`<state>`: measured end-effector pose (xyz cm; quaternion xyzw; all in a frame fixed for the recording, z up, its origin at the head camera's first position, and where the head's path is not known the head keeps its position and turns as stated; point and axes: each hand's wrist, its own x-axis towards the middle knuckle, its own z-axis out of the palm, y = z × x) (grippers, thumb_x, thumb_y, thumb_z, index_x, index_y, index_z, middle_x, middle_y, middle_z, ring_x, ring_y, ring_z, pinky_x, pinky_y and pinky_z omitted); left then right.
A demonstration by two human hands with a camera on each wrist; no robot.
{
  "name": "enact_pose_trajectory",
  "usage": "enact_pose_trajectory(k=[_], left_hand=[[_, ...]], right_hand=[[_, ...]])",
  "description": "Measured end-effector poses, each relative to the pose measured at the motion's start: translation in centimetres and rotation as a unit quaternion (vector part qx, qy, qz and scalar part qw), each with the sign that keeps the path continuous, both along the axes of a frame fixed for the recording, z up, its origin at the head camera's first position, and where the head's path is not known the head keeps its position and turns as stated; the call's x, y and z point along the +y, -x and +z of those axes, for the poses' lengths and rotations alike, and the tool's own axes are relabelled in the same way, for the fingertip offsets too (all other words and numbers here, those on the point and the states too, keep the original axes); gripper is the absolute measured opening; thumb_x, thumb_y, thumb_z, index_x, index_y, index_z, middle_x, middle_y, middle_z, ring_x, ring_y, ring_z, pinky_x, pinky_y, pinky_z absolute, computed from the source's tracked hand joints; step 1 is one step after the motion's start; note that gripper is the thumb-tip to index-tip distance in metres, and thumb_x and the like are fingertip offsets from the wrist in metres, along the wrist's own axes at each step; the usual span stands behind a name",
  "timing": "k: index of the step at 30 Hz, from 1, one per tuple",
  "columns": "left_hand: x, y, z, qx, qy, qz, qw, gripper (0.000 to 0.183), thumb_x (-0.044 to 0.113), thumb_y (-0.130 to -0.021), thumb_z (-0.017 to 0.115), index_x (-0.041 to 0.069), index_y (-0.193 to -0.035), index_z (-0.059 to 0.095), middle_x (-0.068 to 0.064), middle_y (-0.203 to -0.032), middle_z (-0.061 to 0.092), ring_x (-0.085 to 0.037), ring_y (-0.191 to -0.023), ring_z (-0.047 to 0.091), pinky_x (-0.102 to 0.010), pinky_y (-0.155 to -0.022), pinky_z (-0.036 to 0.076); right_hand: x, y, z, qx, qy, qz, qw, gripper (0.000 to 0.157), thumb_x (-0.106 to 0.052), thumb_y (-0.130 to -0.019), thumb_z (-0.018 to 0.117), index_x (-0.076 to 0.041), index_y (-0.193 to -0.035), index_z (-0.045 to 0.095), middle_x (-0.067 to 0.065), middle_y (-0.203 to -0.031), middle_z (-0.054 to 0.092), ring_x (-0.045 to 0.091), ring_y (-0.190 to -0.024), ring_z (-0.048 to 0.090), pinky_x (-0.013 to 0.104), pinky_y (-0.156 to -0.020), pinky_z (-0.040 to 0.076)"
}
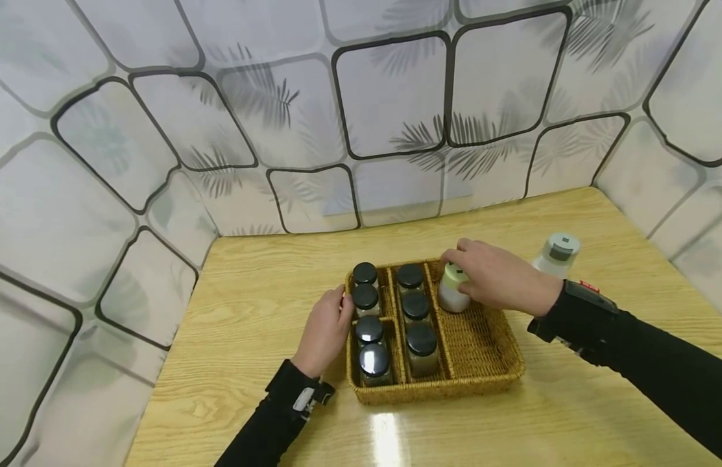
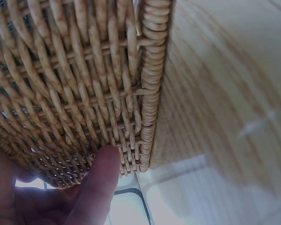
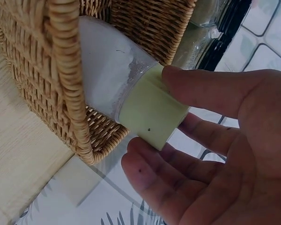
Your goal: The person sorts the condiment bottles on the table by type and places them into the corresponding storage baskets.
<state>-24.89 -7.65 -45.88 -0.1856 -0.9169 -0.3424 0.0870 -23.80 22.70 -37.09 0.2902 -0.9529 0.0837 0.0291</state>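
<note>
A brown wicker basket [image 1: 431,391] with dividers rests on the wooden table. My left hand [image 1: 325,331] holds its left side near the far corner, and the thumb [image 2: 100,183] lies against the woven wall. My right hand [image 1: 497,275] grips a seasoning jar [image 1: 454,298] by its pale green lid [image 3: 152,110]. White contents fill this jar, which stands in the far end of the right compartment. Several black-lidded glass jars [image 1: 421,340] occupy the middle and left compartments. How far the left fingers wrap round the basket is partly hidden.
Another jar with a pale grey-green lid [image 1: 562,246] stands on the table [image 1: 267,285] right of the basket, partly behind my right forearm. Patterned curtain-like walls [image 1: 390,97] close off the back and both sides.
</note>
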Motion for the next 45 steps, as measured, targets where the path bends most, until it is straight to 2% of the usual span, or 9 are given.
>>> enact_pose_trajectory(k=[17,26,36,45], left_hand=[[0.0,0.0,0.3,-0.009,0.001,-0.001,1.0,0.027,0.019,-0.102,0.039,0.01,-0.081,0.053,-0.005,-0.071,0.047,-0.016,-0.064,0.044,-0.032,-0.054,0.039],[0.0,-0.1,0.4,-0.014,0.003,0.002,0.9999,0.026,0.019,-0.102,0.039,0.009,-0.085,0.055,-0.005,-0.073,0.049,-0.016,-0.065,0.046,-0.033,-0.055,0.041],[0.0,-0.1,0.3,-0.021,0.005,0.007,0.9998,0.026,0.02,-0.102,0.039,0.007,-0.088,0.056,-0.006,-0.075,0.05,-0.017,-0.066,0.046,-0.034,-0.056,0.041],[-0.1,-0.1,0.1,-0.019,0.007,0.008,0.9998,0.027,0.021,-0.102,0.038,0.006,-0.09,0.057,-0.006,-0.076,0.051,-0.017,-0.067,0.047,-0.034,-0.057,0.042]], right_hand=[[0.1,0.0,0.0,-0.009,0.0,-0.012,1.0,0.05,-0.012,-0.078,0.075,-0.002,-0.124,0.057,0.011,-0.098,0.057,0.02,-0.079,0.051,0.036,-0.064,0.047],[0.4,-0.2,0.4,-0.031,-0.005,-0.035,0.999,0.064,-0.018,-0.079,0.076,-0.002,-0.135,0.049,0.015,-0.108,0.057,0.022,-0.086,0.054,0.04,-0.067,0.05],[1.4,-0.9,1.5,-0.018,-0.018,-0.07,0.997,0.072,-0.024,-0.074,0.08,-0.004,-0.136,0.048,0.017,-0.114,0.057,0.027,-0.091,0.056,0.044,-0.068,0.053],[3.0,-2.0,3.0,0.014,-0.026,-0.075,0.997,0.073,-0.036,-0.079,0.075,-0.008,-0.139,0.046,0.018,-0.117,0.058,0.03,-0.091,0.057,0.043,-0.06,0.051]])
